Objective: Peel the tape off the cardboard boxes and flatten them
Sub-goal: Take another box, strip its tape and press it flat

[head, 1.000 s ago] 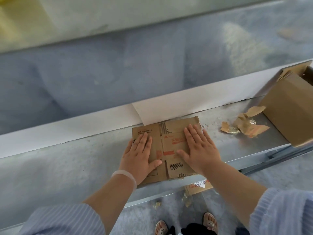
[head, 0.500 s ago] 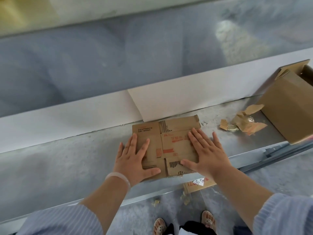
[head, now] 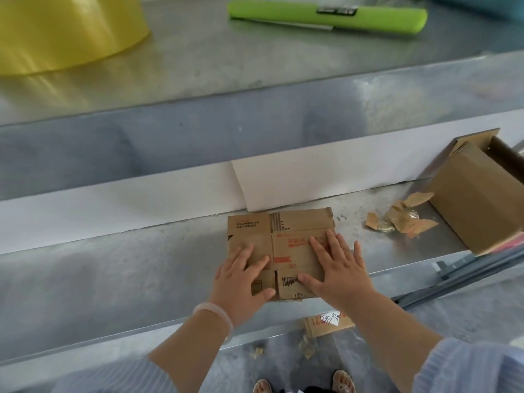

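While both palms lie flat with fingers straight and spread, the left hand (head: 241, 282) and right hand (head: 337, 268) press side by side on the flattened box (head: 283, 231). The box lies on the metal worktop (head: 113, 273) beneath them, and its far edge shows beyond the fingertips. A pale bracelet (head: 214, 313) circles the left wrist. Right of the right hand, apart from it, lie crumpled tape scraps (head: 402, 219). Farther right sits an unflattened cardboard box (head: 476, 205). Far beyond the hands, on a higher ledge, lie a green tool (head: 326, 15) and a yellow object (head: 65, 32).
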Tool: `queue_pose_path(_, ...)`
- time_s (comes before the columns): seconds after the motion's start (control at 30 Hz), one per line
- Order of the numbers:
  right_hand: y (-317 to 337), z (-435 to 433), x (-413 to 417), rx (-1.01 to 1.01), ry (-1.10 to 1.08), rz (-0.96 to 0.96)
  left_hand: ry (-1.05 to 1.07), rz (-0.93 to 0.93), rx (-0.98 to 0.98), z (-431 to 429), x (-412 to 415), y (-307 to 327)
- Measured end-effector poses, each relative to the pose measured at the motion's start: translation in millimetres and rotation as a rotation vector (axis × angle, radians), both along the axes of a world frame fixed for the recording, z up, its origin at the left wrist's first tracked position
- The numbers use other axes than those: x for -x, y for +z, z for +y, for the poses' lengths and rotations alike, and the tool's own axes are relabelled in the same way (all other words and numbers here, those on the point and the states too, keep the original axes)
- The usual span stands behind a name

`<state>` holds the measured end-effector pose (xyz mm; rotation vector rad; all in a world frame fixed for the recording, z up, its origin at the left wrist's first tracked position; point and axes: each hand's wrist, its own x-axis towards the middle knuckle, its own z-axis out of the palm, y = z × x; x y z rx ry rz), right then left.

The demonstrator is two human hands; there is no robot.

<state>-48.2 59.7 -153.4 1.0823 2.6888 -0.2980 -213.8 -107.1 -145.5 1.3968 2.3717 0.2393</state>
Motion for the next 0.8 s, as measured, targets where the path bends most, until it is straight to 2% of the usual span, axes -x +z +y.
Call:
queue_pose_path(0.1,1.6,-2.3,0.1,0.018,0.012,-0.006,0.021,0.044,0.007,-7.5,-5.6,-3.5)
queue_pose_path(0.2,1.2,-6.6,-1.6,0.022,0.051,-0.011,0.298,-0.022,-0.036,-16.3,-11.5,2.1)
queue_pose_path(0.3,-0.3,-11.0,-2.1,0.027,0.073,-0.011,0.559,-0.243,-0.161,-14.9,-13.8,5.3)
queue_pose_path(0.4,0.4,-9.6,-2.4,0.019,0.101,-0.015,0.695,-0.439,-0.254,-12.3,-7.5,11.0)
queue_pose_path(0.5,1.3,-4.5,-4.5,0.024,0.125,-0.023,0.742,-0.567,-0.288,-13.9,-5.7,19.5)
queue_pose_path(0.67,2.0,4.4,-12.1,0.023,0.189,-0.021,0.695,-0.498,-0.298,-21.4,-24.6,19.9)
queue_pose_path(0.8,2.9,6.5,-13.0,0.011,0.238,-0.005,0.867,-0.730,-0.401,-33.3,-38.6,18.4)
